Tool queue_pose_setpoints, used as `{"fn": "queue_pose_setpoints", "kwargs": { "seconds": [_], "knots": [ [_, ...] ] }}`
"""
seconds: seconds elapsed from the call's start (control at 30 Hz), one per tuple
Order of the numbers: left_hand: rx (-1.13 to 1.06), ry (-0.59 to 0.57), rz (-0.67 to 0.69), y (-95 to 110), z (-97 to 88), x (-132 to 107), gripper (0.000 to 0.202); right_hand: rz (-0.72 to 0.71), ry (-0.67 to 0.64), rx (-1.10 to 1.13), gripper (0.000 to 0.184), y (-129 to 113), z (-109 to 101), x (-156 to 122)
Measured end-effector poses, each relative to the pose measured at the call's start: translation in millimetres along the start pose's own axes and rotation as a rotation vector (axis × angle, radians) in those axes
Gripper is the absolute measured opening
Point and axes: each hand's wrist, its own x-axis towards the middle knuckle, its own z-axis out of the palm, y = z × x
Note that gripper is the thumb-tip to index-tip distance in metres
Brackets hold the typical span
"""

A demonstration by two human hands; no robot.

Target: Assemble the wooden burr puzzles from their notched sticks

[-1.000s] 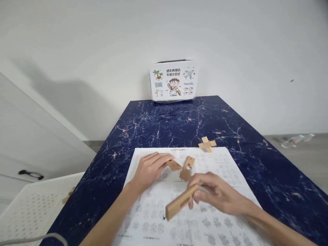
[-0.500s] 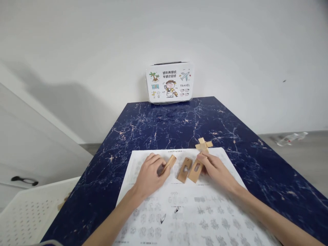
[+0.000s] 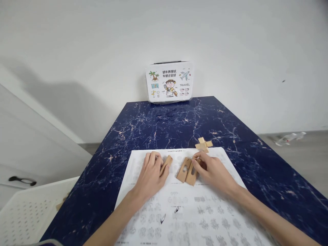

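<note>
My left hand (image 3: pixel 151 174) is closed around a plain wooden block (image 3: pixel 168 160), whose upper end shows past the thumb. To its right, two flat wooden pieces with cut-outs lie side by side on the printed sheet. The left notched piece (image 3: pixel 181 175) is free of both hands. My right hand (image 3: pixel 215 172) pinches the upper end of the right slotted wooden piece (image 3: pixel 191 179), partly covering it. Just beyond that hand lies a cross-shaped wooden assembly (image 3: pixel 203 145), at the sheet's top edge.
The paper sheet (image 3: pixel 187 194) with small puzzle drawings covers the near part of the blue marbled table (image 3: pixel 164 126). A white cartoon-printed case (image 3: pixel 169 82) stands against the wall. At the lower left is a white perforated basket (image 3: pixel 23 212); clear plastic (image 3: pixel 289 138) lies at right.
My right hand has moved slightly left, away from the cross-shaped assembly. The right slotted piece has shifted left against the notched one. My left hand keeps its block, turned slightly.
</note>
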Motion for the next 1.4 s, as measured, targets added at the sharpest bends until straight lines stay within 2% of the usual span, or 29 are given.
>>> {"fn": "queue_pose_setpoints", "kwargs": {
  "seconds": [0.13, 0.27, 0.37, 0.43, 0.6, 0.73, 0.93, 1.1, 1.27, 1.4],
  "knots": [
    [0.007, -0.041, -0.039, -1, -1.6, -1, 0.012, -0.029, 0.037, -0.217, 0.023, 2, 9, -3],
    [-0.018, -0.039, -0.038, -2, -1.4, -1, 0.004, -0.071, 0.053, -0.322, 0.022, 2, 15, -4],
    [-0.047, -0.063, -0.014, -3, -0.4, -3, 0.022, -0.095, 0.057, -0.323, 0.021, 1, 18, -5],
    [-0.078, -0.118, 0.005, -2, -1.0, -3, 0.036, -0.109, 0.043, -0.277, 0.022, 0, 18, -5],
    [-0.167, -0.289, 0.015, 8, -6.5, -4, 0.066, -0.124, -0.023, -0.027, 0.026, -9, 19, -7],
    [-0.167, -0.308, 0.027, 13, -8.4, -2, 0.079, -0.194, -0.109, 0.110, 0.026, -16, 18, -9],
    [-0.094, -0.261, 0.070, 10, -8.5, 3, 0.063, -0.222, -0.172, 0.149, 0.029, -18, 15, -11],
    [0.036, -0.220, 0.098, 4, -10.2, 7, 0.063, -0.207, -0.176, 0.134, 0.026, -18, 16, -11],
    [0.192, -0.241, 0.019, -18, -13.5, 5, 0.063, -0.195, -0.194, 0.142, 0.024, -18, 16, -11],
    [0.269, -0.189, -0.043, -33, -12.1, 3, 0.059, -0.190, -0.204, 0.141, 0.022, -18, 15, -12]
  ]
}}
